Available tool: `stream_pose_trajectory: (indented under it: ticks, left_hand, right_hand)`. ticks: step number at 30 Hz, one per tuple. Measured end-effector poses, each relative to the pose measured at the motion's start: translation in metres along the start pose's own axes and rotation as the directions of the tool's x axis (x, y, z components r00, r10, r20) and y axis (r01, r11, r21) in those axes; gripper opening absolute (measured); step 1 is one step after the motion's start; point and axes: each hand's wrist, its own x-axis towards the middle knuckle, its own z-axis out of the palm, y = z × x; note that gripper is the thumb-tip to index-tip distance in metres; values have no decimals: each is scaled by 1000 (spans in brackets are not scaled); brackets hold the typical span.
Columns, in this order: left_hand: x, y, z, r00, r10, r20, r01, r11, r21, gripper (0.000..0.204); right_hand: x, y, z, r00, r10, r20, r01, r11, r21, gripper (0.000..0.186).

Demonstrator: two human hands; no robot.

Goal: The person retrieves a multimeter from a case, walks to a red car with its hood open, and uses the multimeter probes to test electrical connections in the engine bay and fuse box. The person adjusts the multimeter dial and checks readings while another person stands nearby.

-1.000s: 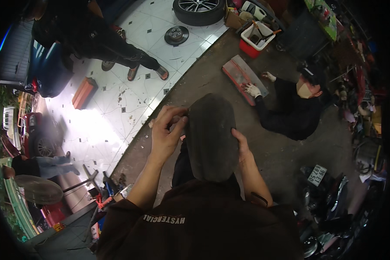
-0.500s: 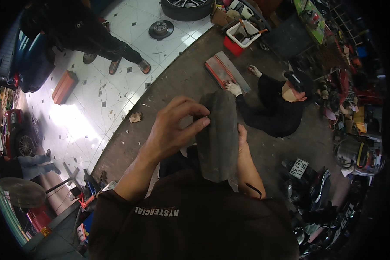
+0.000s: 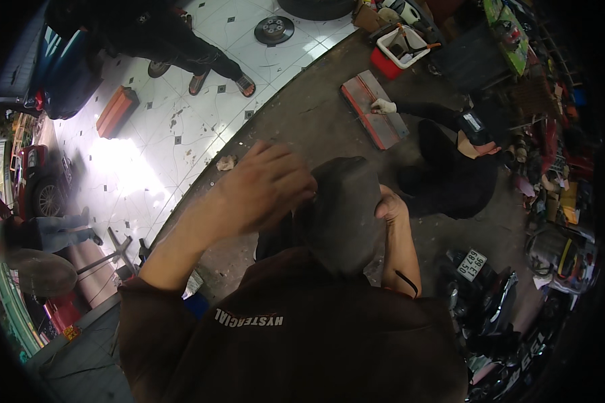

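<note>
grey rounded piece (image 3: pixel 346 211) sits between the person's two hands (image 3: pixel 263 191)

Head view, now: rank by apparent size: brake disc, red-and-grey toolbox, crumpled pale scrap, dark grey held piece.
1. Dark grey held piece; nearness to the camera likely enlarges it
2. Red-and-grey toolbox
3. Brake disc
4. Crumpled pale scrap
</note>
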Motion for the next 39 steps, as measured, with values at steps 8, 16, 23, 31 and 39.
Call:
stream_pose_trajectory:
  ticks: [8, 16, 23, 31, 39]
  left_hand:
    - [-66, -85, 69, 940, -236, 247, 295, 924, -242, 13]
    - [-286, -145, 95, 762, -448, 468, 597, 766, -239, 13]
    - [-417, -167, -73, 915, -294, 277, 364, 896, -254, 16]
    - [-442, -204, -169, 872, 92, 481, 149, 885, -440, 21]
    - [-425, -331, -165, 776, -433, 458, 627, 464, -625, 62]
  right_hand:
    - [8, 80, -53, 921, 181, -345, -279, 924, -260, 124]
    - [99, 277, -30, 826, 437, -356, -535, 807, -250, 118]
    - [231, 311, 188, 916, 398, -50, -365, 775, -517, 113]
    - [360, 339, 326, 786, 613, -88, -315, 274, -909, 110]
    - [404, 338, 249, 905, 290, -310, -425, 616, -664, 101]
